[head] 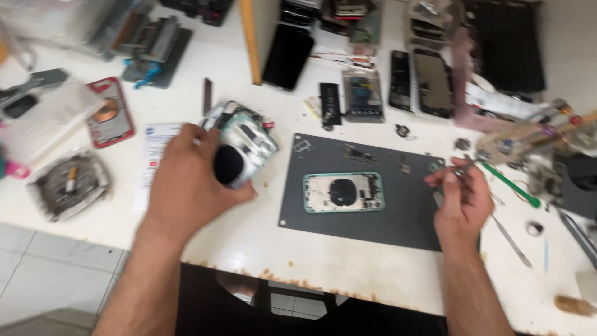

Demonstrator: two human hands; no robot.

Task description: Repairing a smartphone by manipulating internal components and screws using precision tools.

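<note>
Gripping a pale phone assembly (244,142) just left of the dark work mat (348,218), the left hand (189,180) has fingers wrapped around it; the right hand (459,198) pinches tweezers (467,163) over the mat's right edge, beside the opened phone shell (343,192) at its centre.

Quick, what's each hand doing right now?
Left hand: closed around a stack of phone parts.
Right hand: fingers pinching thin metal tweezers.

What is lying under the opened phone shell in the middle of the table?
The opened phone shell lies flat on a dark grey work mat, which rests on the white table. The mat part directly beneath the shell is covered and cannot be seen.
</note>
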